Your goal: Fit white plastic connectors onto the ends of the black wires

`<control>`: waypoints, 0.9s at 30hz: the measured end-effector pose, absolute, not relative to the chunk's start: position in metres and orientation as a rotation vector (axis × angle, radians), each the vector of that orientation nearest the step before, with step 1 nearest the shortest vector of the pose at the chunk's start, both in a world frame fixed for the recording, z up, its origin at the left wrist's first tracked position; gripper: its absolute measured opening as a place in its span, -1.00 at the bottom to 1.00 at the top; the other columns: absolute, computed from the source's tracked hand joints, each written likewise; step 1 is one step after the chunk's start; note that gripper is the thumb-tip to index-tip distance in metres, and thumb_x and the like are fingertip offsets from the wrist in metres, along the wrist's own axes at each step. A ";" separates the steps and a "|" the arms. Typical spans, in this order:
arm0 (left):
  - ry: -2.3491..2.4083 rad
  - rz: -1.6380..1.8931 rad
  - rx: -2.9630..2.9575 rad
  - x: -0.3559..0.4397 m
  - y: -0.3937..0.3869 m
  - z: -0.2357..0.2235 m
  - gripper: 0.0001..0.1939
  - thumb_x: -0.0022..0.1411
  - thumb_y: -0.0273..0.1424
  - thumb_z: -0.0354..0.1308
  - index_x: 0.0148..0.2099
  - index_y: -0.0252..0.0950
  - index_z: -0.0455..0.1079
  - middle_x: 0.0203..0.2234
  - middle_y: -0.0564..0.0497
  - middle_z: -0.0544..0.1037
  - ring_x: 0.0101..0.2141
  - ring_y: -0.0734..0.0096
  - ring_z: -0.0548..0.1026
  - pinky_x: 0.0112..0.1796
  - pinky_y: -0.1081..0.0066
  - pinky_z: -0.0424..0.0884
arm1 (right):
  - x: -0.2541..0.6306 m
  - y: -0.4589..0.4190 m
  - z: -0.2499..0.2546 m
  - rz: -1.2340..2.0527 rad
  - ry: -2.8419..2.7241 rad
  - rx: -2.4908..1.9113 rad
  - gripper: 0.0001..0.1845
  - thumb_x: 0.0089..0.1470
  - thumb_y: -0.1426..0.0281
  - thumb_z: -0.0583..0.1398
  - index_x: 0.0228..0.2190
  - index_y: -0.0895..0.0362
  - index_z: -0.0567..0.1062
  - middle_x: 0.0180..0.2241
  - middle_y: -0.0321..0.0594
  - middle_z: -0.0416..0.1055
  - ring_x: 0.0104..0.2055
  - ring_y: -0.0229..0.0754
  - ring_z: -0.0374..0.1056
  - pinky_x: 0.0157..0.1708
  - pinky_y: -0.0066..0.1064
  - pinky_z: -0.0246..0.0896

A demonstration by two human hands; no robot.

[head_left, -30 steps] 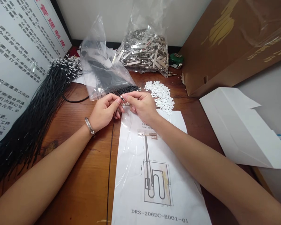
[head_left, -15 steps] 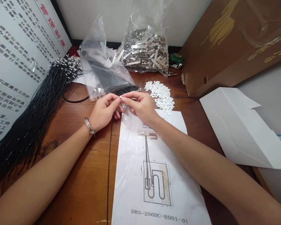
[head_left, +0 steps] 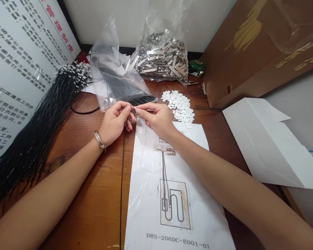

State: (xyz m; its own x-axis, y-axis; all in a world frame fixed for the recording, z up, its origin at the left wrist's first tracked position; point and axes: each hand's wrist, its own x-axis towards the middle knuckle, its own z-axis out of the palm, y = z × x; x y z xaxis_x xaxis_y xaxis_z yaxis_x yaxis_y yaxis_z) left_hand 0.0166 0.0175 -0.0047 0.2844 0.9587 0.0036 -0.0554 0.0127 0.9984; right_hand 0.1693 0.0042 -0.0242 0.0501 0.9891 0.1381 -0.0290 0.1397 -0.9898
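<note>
My left hand [head_left: 115,121] is closed, thumb and index finger pinched at the tips, with a silver bracelet at the wrist. A thin black wire [head_left: 122,173] appears to run from under its fingers towards the table's front edge. My right hand [head_left: 158,119] is closed too, its thumb and index finger pinching a tiny white connector piece [head_left: 135,108], mostly hidden by the fingertips. The two hands nearly meet above the top of a printed drawing sheet [head_left: 146,208]. Just behind them lie black wires with metal ends [head_left: 143,100], partly in a clear bag [head_left: 106,83].
A pile of small white connector pieces [head_left: 181,107] lies right of the hands. Behind stand a clear bag of metal strips [head_left: 161,57] and a green round object [head_left: 197,67]. Black wires with white ends [head_left: 41,114] are heaped at left. A brown box [head_left: 250,52] bounds the right.
My left thumb and index finger have drawn slightly left, leaving a small gap to the right fingertips. My right hand has hardly moved.
</note>
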 end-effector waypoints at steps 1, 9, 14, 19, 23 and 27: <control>0.954 1.018 1.294 0.016 0.018 -0.005 -0.88 0.33 -0.44 0.15 -0.30 -0.32 0.32 -0.62 0.13 0.49 -0.72 0.59 0.39 -0.66 0.57 0.32 | 0.169 0.005 -0.025 1.073 -1.231 -1.108 -0.86 -0.07 0.30 0.35 -0.46 0.13 0.65 -0.49 -0.25 0.49 -0.47 -0.31 0.30 -0.56 -0.44 0.14; 0.929 1.033 1.323 0.015 0.019 -0.008 -0.89 0.33 -0.41 0.16 -0.28 -0.32 0.34 -0.61 0.13 0.49 -0.71 0.61 0.40 -0.66 0.59 0.33 | 0.169 0.007 -0.029 1.033 -1.277 -1.099 -0.89 -0.08 0.34 0.35 -0.48 0.13 0.64 -0.41 -0.23 0.58 -0.38 -0.25 0.41 -0.34 -0.34 0.31; 0.922 1.047 1.330 0.016 0.018 -0.007 -0.91 0.32 -0.44 0.15 -0.28 -0.33 0.35 -0.61 0.12 0.49 -0.70 0.62 0.40 -0.66 0.61 0.32 | 0.170 0.008 -0.031 1.017 -1.317 -1.084 -0.90 -0.05 0.35 0.35 -0.47 0.12 0.65 -0.40 -0.24 0.58 -0.36 -0.24 0.41 -0.28 -0.32 0.30; 0.895 1.059 1.337 0.015 0.018 -0.008 -0.90 0.28 -0.43 0.19 -0.29 -0.35 0.38 -0.58 0.09 0.51 -0.70 0.61 0.41 -0.66 0.59 0.33 | 0.171 0.006 -0.027 0.995 -1.394 -1.084 -0.87 0.02 0.36 0.31 -0.51 0.10 0.64 -0.40 -0.25 0.56 -0.34 -0.24 0.40 -0.22 -0.29 0.29; 0.900 1.060 1.343 0.015 0.019 -0.008 -0.88 0.26 -0.42 0.21 -0.32 -0.35 0.39 -0.57 0.09 0.52 -0.70 0.62 0.41 -0.67 0.61 0.30 | 0.171 0.005 -0.026 1.022 -1.439 -1.052 -0.81 0.06 0.33 0.29 -0.54 0.10 0.62 -0.43 -0.25 0.53 -0.34 -0.23 0.39 -0.19 -0.27 0.29; 0.938 1.050 1.371 0.014 0.019 -0.008 -0.84 0.22 -0.37 0.25 -0.34 -0.34 0.39 -0.57 0.10 0.51 -0.69 0.63 0.40 -0.66 0.60 0.30 | 0.172 0.007 -0.028 1.039 -1.421 -1.036 -0.85 0.03 0.30 0.32 -0.48 0.10 0.64 -0.42 -0.24 0.54 -0.33 -0.21 0.40 -0.20 -0.26 0.31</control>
State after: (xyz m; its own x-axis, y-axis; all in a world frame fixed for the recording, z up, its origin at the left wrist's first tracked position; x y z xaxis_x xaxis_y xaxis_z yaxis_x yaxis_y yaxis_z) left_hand 0.0142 0.0187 -0.0081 0.2892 0.9543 0.0755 -0.0324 -0.0691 0.9971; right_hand 0.1724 0.0066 -0.0276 -0.0804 0.9663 0.2444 0.0607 0.2495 -0.9665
